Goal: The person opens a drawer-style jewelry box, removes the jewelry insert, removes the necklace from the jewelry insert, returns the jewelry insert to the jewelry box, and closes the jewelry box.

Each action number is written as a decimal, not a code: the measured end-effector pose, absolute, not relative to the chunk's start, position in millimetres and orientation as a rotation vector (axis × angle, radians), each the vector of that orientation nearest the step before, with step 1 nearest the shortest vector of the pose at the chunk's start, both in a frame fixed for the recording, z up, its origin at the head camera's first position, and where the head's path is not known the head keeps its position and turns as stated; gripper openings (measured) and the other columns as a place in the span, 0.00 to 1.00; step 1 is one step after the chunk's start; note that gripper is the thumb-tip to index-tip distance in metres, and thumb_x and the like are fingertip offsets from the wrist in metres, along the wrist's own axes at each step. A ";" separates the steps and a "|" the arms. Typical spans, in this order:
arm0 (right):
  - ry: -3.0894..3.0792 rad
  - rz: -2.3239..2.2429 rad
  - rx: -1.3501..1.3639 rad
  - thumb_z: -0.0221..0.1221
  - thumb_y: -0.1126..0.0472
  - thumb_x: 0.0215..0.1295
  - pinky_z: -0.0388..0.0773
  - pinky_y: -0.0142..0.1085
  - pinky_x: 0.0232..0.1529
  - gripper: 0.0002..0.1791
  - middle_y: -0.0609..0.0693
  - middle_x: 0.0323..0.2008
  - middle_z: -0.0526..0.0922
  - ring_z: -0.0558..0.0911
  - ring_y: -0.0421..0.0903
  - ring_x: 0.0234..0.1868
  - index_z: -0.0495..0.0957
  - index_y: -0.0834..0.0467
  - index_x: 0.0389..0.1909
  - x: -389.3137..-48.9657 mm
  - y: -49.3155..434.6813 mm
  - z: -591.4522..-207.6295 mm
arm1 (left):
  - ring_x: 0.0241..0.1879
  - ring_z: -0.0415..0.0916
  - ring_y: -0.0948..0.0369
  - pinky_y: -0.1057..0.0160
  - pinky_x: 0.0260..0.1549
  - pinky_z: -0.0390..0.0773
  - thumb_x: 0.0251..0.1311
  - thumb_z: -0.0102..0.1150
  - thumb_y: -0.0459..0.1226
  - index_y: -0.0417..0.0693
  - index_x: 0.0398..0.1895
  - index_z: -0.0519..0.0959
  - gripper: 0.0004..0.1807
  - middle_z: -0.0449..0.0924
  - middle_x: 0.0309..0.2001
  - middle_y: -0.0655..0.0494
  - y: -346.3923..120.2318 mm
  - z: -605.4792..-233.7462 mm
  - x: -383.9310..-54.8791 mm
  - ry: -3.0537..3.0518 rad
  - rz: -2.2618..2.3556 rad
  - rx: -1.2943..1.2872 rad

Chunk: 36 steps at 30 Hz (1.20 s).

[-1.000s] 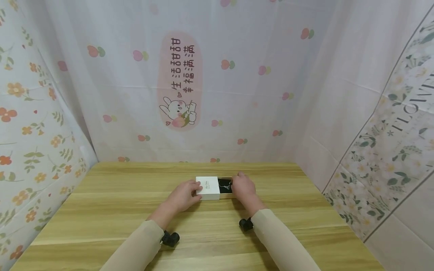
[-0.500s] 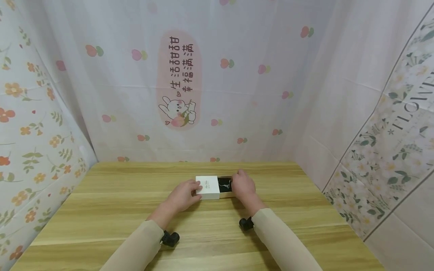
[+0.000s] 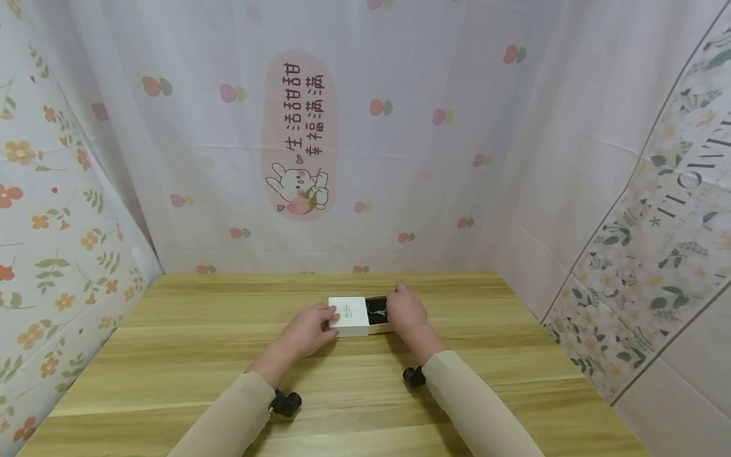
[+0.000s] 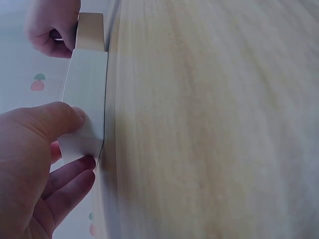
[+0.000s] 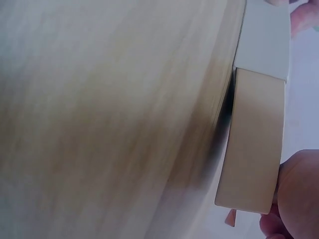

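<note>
A white sliding jewelry box sits on the table, its lidded sleeve (image 3: 348,312) marked with small lettering. From the sleeve's right side sticks out a tan drawer (image 5: 253,139) with a black lining. A thin silver chain (image 3: 378,311) lies on that lining, partly covered by the right hand. My left hand (image 3: 311,328) grips the sleeve's left end, thumb on the near side wall and fingers round the end. My right hand (image 3: 407,311) holds the drawer's right end with curled fingers; its fingertips are mostly hidden in the head view.
The wooden table (image 3: 200,355) spreads around the box. Behind it hangs a white printed curtain (image 3: 400,178), with floral cloths (image 3: 63,222) at the left and right sides. A small black camera (image 3: 285,403) is strapped at each wrist.
My right hand has shifted slightly back and left at the drawer's end, and the drawer is a little less exposed. The left hand keeps its grip on the sleeve.
</note>
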State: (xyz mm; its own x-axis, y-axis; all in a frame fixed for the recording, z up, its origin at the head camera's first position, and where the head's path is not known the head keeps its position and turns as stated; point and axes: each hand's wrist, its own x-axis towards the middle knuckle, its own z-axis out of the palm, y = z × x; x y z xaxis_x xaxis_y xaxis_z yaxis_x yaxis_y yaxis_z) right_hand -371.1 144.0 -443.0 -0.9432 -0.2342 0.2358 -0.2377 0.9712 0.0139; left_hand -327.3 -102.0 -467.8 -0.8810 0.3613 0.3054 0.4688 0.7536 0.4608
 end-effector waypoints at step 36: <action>-2.927 0.302 0.318 0.58 0.61 0.83 0.88 0.47 0.39 0.08 0.54 0.40 0.87 0.86 0.50 0.36 0.82 0.62 0.48 -375.1 156.8 -418.3 | 0.60 0.87 0.45 0.48 0.60 0.88 0.66 0.76 0.31 0.33 0.58 0.88 0.19 0.86 0.63 0.37 -101.1 -464.3 -324.9 -2.736 -0.828 -0.673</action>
State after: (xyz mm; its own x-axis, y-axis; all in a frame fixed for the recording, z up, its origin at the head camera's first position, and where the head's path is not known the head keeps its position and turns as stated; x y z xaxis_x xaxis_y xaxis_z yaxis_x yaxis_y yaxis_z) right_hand -375.1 156.8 -418.3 -0.9606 -0.1922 0.2007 -0.2291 0.9565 -0.1806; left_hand -324.9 -101.1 -464.3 -0.8752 0.3651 0.3173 0.4798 0.7389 0.4731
